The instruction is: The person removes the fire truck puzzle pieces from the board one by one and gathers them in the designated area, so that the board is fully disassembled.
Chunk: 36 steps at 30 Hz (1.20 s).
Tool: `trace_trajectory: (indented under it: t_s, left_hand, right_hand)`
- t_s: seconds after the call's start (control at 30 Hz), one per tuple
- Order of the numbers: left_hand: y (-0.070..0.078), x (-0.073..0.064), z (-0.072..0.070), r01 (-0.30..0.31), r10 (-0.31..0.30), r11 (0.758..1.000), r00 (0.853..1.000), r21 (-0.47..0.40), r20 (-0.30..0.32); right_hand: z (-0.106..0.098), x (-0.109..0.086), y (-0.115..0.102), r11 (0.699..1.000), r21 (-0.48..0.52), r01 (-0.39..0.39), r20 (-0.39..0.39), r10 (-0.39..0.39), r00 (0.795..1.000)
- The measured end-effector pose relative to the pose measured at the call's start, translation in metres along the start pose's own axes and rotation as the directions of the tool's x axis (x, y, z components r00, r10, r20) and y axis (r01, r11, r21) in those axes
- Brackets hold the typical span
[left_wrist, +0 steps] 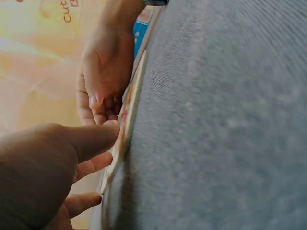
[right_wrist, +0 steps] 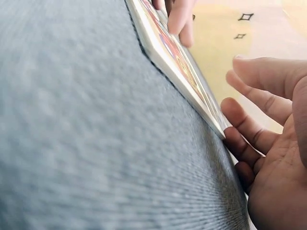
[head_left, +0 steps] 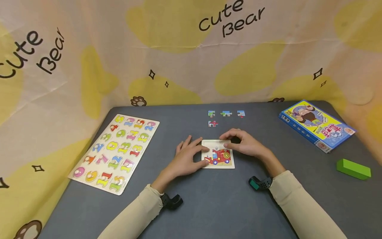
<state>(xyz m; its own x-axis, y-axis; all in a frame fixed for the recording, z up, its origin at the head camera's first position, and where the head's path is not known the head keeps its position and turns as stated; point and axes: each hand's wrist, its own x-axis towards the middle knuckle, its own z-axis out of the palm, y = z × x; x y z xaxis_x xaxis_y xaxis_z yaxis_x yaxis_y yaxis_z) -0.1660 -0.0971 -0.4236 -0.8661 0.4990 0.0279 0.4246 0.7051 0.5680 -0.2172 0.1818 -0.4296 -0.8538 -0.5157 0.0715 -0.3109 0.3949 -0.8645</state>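
A small framed jigsaw puzzle (head_left: 219, 162) with a red fire truck picture lies flat on the table between the two hands. Its upper part shows pale, bare backing. The left hand (head_left: 186, 161) rests at the puzzle's left side, thumb and index finger reaching over the frame, the other fingers spread beyond it. At the top right corner is the right hand (head_left: 246, 142), its fingers loosely bent along the far edge and its thumb over the board. In the right wrist view, fingers of the right hand (right_wrist: 268, 139) meet the frame's edge (right_wrist: 192, 98).
Several loose jigsaw pieces (head_left: 226, 113) lie behind the puzzle. A number board (head_left: 128, 166) is at the left. On the right are a blue and yellow box (head_left: 316, 124) and a green block (head_left: 353, 169). A printed cloth (head_left: 185, 66) hangs behind the grey table (head_left: 218, 205).
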Motion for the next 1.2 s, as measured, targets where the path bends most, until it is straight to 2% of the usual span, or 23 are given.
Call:
trace_trajectory:
  t_s: [0.13, 0.27, 0.47, 0.67, 1.07, 1.2]
  left_hand:
    - [-0.003, 0.0, 0.003, 0.007, -0.007, 1.0, 1.0, -0.011, -0.012]
    - [-0.006, 0.0, 0.004, -0.012, 0.012, 1.0, 1.0, -0.018, -0.019]
    - [-0.008, 0.001, 0.004, -0.021, 0.02, 1.0, 0.999, -0.019, -0.027]
    - [-0.009, 0.001, 0.004, -0.01, 0.01, 1.0, 0.999, 0.003, -0.037]
    - [-0.016, 0.002, 0.006, -0.061, 0.059, 0.996, 0.998, -0.066, -0.029]
    - [-0.017, 0.003, 0.006, -0.074, 0.072, 0.995, 0.997, -0.065, -0.024]
  right_hand:
    - [0.004, 0.0, -0.004, 0.991, -0.126, 0.051, 0.001, -0.051, 0.999]
    - [0.007, -0.002, -0.008, 0.965, -0.252, 0.067, 0.006, -0.068, 0.998]
    - [0.013, -0.002, -0.017, 0.933, -0.344, 0.105, 0.048, -0.094, 0.994]
    - [0.018, -0.001, -0.022, 0.914, -0.38, 0.146, 0.096, -0.117, 0.988]
    - [0.02, -0.002, -0.019, 0.926, -0.353, 0.135, 0.105, -0.104, 0.989]
    - [0.019, -0.003, -0.018, 0.926, -0.354, 0.133, 0.109, -0.1, 0.989]
